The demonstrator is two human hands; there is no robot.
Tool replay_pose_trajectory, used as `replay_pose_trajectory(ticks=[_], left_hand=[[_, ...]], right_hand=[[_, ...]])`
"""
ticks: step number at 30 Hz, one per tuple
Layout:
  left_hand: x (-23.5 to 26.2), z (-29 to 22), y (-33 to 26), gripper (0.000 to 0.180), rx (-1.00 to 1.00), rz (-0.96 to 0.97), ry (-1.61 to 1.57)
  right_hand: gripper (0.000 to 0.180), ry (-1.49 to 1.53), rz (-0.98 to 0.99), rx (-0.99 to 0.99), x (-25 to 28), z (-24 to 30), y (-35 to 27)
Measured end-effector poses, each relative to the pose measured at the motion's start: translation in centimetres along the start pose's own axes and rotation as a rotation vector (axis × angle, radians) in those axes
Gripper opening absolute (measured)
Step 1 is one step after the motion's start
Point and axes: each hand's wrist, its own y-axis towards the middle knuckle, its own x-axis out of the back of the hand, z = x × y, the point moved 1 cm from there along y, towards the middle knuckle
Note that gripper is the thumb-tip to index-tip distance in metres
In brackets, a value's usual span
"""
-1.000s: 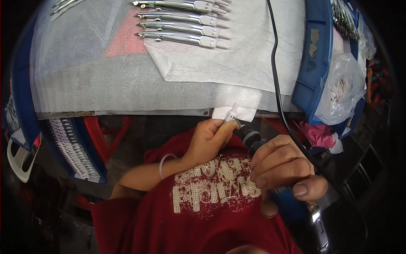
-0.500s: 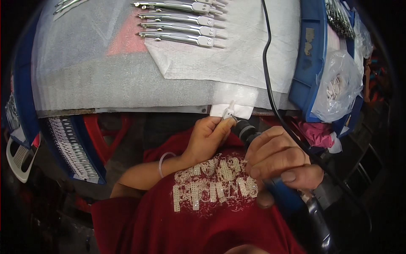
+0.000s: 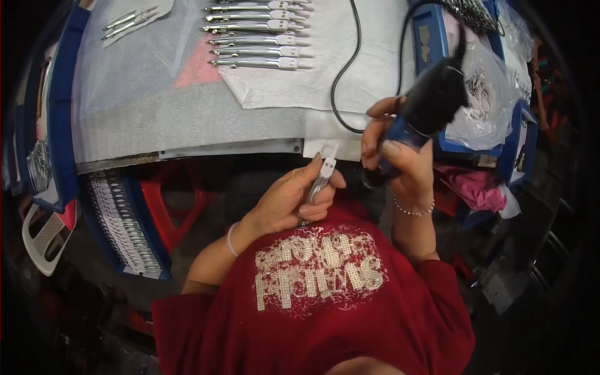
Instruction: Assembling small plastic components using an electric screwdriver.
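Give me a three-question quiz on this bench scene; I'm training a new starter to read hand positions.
1. True or false: the right hand grips a blue and black corded power tool.
2. What does the left hand hold? A) a slim metal instrument B) a plastic bag C) a red stool
3. Fill in: a row of similar metal instruments lies on the white ____ on the table.

Key: 1 true; 2 A; 3 cloth.
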Motion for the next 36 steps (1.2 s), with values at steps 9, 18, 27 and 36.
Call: replay_pose_trajectory(ticks=[9,18,27,36], left_hand=[[-2.4,-1.4,-0.6,0.042,0.087,0.061,0.05],[-6.2,-5.3,-1.2,0.042,-0.078,-0.122,0.489],[-8.2,-23.0,-7.7,0.032,-0.81,-0.326,1.728],[-5.4,-39.7,-9.9,0.012,-0.592,-0.575,2.034]], right_hand=[[0.047,0.383,0.101,-0.043,-1.8,-1.0,1.2],[0.041,0.315,-0.046,0.119,-2.3,1.3,1.5],[0.058,0.253,-0.018,0.359,0.3,3.6,-3.7],[0.055,0.241,-0.115,0.241,-0.6,3.1,-4.4]])
